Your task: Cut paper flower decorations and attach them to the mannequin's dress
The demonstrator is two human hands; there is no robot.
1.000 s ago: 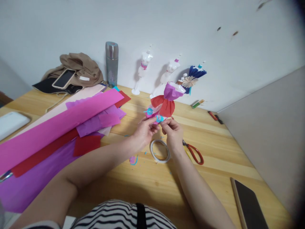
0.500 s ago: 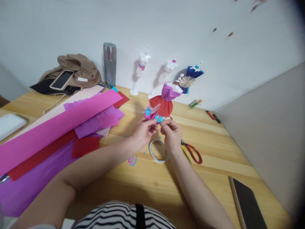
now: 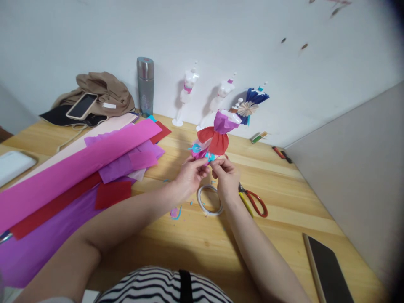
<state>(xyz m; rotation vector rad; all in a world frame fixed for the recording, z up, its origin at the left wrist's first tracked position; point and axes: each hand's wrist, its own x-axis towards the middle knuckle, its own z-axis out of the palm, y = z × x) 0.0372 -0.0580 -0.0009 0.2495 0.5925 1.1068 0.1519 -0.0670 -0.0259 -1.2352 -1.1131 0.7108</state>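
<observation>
Both my hands meet above the wooden table [image 3: 284, 210] at the lower end of a small mannequin [image 3: 217, 134] dressed in purple, red and pink crepe paper with teal dots. My left hand [image 3: 189, 176] pinches the pink hem of the paper dress. My right hand [image 3: 225, 176] pinches a small teal paper piece [image 3: 211, 157] against that hem. A roll of clear tape [image 3: 210, 200] lies flat just below my hands, and red-handled scissors [image 3: 254, 202] lie to the right of my right wrist.
Sheets of pink, red and purple crepe paper [image 3: 78, 168] cover the table's left half. Along the wall stand a steel flask [image 3: 145, 86], two bare white mannequins [image 3: 186, 97] and one with a blue fan [image 3: 252, 103]. A phone rests on a brown bag [image 3: 101, 94]. A dark tablet [image 3: 328, 269] lies at front right.
The view shifted slightly. My right fingers moved a little closer onto the teal piece at the dress hem; my left hand held still.
</observation>
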